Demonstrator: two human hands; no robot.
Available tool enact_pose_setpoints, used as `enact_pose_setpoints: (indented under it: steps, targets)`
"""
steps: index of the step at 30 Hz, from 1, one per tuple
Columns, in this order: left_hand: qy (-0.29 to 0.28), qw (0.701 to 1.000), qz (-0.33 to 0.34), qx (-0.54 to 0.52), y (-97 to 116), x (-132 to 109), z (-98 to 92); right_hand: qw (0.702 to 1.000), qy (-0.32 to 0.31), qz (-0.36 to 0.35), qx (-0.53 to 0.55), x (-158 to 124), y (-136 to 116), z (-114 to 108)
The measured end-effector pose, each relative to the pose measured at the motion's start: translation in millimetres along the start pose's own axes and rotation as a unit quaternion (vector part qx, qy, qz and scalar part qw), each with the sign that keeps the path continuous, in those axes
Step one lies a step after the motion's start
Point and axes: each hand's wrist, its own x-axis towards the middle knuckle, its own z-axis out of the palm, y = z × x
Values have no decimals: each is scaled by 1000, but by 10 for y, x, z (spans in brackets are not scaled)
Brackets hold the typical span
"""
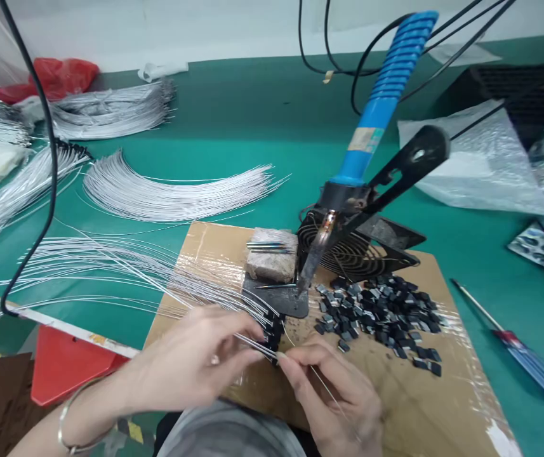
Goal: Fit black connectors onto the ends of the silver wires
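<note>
My left hand (190, 358) is closed in a pinch on a fan of thin silver wires (124, 270) tipped with small black parts (274, 330). Close beside it, my right hand (336, 393) pinches a single thin wire (324, 384) at a black tip. Both hands work over a taped cardboard sheet (443, 406). Just beyond them a blue-handled soldering iron (381, 101) stands fixed in a black holder, its tip (312, 263) pointing down at a small metal plate (278, 298). A heap of small black parts (381, 314) lies to the right of the hands.
More bundles of silver wire (171, 193) lie across the green table (252, 114). A block (272, 257) and a black fan grille (352, 254) sit behind the iron. A screwdriver (519, 346), clear plastic bags (476, 165) and black cables (50, 146) are around.
</note>
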Motion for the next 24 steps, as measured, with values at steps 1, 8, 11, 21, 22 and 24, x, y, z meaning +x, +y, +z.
enact_pose_setpoints:
  steps: [1, 8, 11, 21, 22, 24]
  targets:
    - [14, 1000, 20, 4, 49, 21, 81, 1000, -3, -6, -11, 4, -6, -8]
    - [23, 989, -30, -145, 60, 183, 363, 997, 54, 56, 15, -75, 19, 14]
    - [38, 968, -52, -242, 41, 219, 365, 965, 147, 150, 158, -89, 89, -18]
    - [98, 942, -72, -313, 52, 268, 332, 915, 96, 232, 315, -115, 190, -95]
    - [101, 940, -71, -317, 60, 269, 334, 925, 97, 226, 289, -123, 185, -41]
    - [105, 939, -72, -320, 79, 275, 335, 935, 90, 213, 270, -122, 162, 55]
